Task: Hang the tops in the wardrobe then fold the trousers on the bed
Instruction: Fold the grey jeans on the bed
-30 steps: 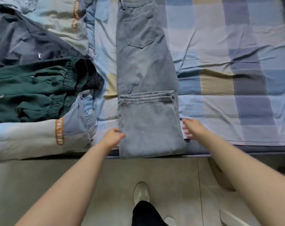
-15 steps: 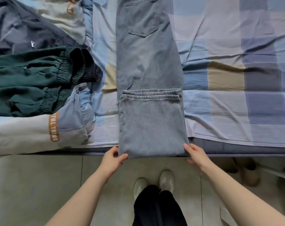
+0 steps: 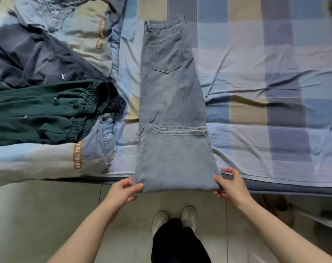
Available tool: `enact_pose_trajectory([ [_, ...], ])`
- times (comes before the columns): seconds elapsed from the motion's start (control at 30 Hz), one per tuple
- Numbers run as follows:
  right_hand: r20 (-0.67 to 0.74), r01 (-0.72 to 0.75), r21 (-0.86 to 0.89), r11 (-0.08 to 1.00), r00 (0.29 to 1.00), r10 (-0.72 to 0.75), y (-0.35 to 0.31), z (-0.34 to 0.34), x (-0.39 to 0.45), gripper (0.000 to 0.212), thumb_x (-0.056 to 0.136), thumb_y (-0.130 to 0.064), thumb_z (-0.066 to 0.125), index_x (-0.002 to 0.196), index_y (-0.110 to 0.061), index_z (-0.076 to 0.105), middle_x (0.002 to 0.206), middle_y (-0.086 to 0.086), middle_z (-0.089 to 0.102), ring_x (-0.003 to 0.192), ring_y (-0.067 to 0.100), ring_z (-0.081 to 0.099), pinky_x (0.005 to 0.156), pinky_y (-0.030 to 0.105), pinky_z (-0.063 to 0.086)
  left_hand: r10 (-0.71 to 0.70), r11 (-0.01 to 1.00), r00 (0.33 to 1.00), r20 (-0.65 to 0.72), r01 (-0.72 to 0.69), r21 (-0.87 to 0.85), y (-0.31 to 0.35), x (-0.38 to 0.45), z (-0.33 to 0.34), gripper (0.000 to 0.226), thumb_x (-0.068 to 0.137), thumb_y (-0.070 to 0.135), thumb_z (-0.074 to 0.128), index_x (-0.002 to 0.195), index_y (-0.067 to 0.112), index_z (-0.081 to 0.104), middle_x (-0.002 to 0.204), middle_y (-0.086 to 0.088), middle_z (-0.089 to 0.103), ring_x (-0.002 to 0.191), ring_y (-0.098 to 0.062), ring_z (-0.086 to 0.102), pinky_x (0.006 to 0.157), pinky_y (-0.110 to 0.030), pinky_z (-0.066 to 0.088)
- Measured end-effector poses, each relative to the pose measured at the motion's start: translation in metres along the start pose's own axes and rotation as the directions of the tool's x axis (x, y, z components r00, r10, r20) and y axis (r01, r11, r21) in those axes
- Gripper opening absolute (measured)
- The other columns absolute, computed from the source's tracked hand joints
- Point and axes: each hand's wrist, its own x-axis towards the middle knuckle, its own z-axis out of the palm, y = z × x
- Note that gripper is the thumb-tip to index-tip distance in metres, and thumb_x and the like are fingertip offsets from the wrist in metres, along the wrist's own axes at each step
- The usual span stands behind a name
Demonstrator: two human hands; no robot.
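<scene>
Light grey-blue jeans [image 3: 171, 95] lie lengthwise on the checked bed sheet [image 3: 265, 82], waistband far, back pocket up. Their hems are folded up over the knees, and the folded end hangs slightly over the bed's near edge. My left hand [image 3: 123, 190] pinches the near left corner of that fold, thumb on top. My right hand [image 3: 230, 184] grips the near right corner, fingers curled round the edge. Dark green trousers [image 3: 47, 112] with elastic cuffs lie at the left, and dark navy trousers [image 3: 34, 59] lie behind them.
A rumpled blue and beige quilt [image 3: 47, 160] with orange lettering lies under the left trousers. The dark mattress edge [image 3: 294, 188] runs across the frame. Below it are the grey floor tiles [image 3: 38, 215], my feet in pale shoes [image 3: 174, 217] and slippers [image 3: 281, 207] under the bed.
Both hands slid from the sides of the folded leg down to the near corners of the fold and took hold there. The view pulled back, showing the waistband.
</scene>
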Motion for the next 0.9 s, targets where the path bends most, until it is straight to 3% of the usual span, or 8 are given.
enact_pose_trajectory([
  [0.13,0.070,0.067,-0.052,0.996,0.996,-0.063,-0.069,-0.001,0.000,0.019,0.089,-0.004,0.058,0.104,-0.015,0.063,0.066,0.013,0.057,0.035,0.017,0.050,0.039,0.021,0.046,0.134,0.990,0.991,-0.005,-0.134,0.043,0.055,0.001,-0.011,0.023,0.081,0.016,0.077,0.073,0.003,0.059,0.133,0.009,0.056,0.119,-0.014,0.059,0.095,-0.042,0.053],
  [0.27,0.053,0.133,-0.011,0.991,0.990,-0.132,-0.146,0.006,0.014,0.015,0.088,-0.008,0.055,0.093,-0.011,0.068,0.057,0.005,0.060,0.035,0.015,0.052,0.040,0.019,0.046,0.241,0.970,0.970,-0.012,-0.242,-0.031,0.128,0.021,-0.018,0.018,0.084,0.010,0.071,0.068,0.004,0.068,0.129,0.016,0.058,0.114,-0.005,0.058,0.081,-0.027,0.047],
  [0.37,0.024,0.180,-0.005,0.984,0.983,-0.180,-0.214,0.016,0.037,0.015,0.086,-0.010,0.053,0.087,-0.009,0.068,0.055,0.007,0.060,0.035,0.013,0.051,0.040,0.019,0.045,0.296,0.943,0.955,-0.035,-0.298,-0.147,0.195,0.049,-0.015,0.010,0.088,0.006,0.064,0.093,0.003,0.072,0.113,0.007,0.068,0.096,-0.005,0.065,0.072,-0.018,0.051],
  [0.47,-0.028,0.221,0.123,0.967,0.975,-0.219,-0.289,0.032,0.073,0.014,0.091,-0.016,0.048,0.087,-0.008,0.058,0.059,0.013,0.061,0.037,0.015,0.056,0.042,0.021,0.050,0.308,0.901,0.941,-0.137,-0.335,-0.277,0.274,0.084,-0.012,0.012,0.091,0.011,0.062,0.081,0.009,0.067,0.080,-0.004,0.062,0.074,-0.013,0.060,0.065,-0.020,0.052],
  [0.6,-0.104,0.333,0.217,0.918,0.942,-0.318,-0.365,0.043,0.142,0.017,0.096,-0.025,0.042,0.106,-0.017,0.053,0.076,0.014,0.068,0.063,0.020,0.066,0.060,0.026,0.053,0.404,0.862,0.913,-0.065,-0.403,-0.308,0.358,0.145,-0.016,0.024,0.099,0.041,0.048,0.098,0.023,0.064,0.102,0.005,0.064,0.103,-0.010,0.059,0.096,-0.034,0.039],
  [0.73,-0.080,0.178,-0.222,0.959,0.976,-0.200,-0.316,0.067,0.210,0.021,0.098,-0.027,0.043,0.100,-0.011,0.057,0.092,0.013,0.055,0.066,0.017,0.051,0.061,0.026,0.041,0.229,0.947,0.964,-0.136,-0.253,-0.200,0.336,0.221,-0.003,0.042,0.098,0.045,0.049,0.135,0.027,0.041,0.139,0.002,0.049,0.117,-0.021,0.053,0.103,-0.042,0.036],
  [0.83,0.004,0.009,-0.488,0.873,1.000,-0.007,-0.236,0.080,0.230,0.047,0.095,-0.045,0.048,0.120,-0.006,0.050,0.101,0.011,0.052,0.084,0.023,0.053,0.067,0.026,0.038,0.138,0.989,0.979,-0.150,-0.127,0.082,0.274,0.237,0.018,0.054,0.094,0.032,0.063,0.140,0.012,0.043,0.127,-0.005,0.054,0.099,-0.023,0.057,0.090,-0.036,0.043],
  [0.9,-0.033,-0.027,-0.470,0.882,0.999,0.012,-0.198,0.083,0.236,0.067,0.091,-0.049,0.054,0.138,-0.005,0.038,0.124,0.011,0.047,0.113,0.026,0.048,0.088,0.030,0.040,0.181,0.976,0.974,-0.137,-0.162,0.144,0.237,0.235,0.027,0.057,0.089,0.019,0.070,0.137,0.007,0.041,0.122,-0.006,0.054,0.100,-0.020,0.057,0.086,-0.026,0.047],
])
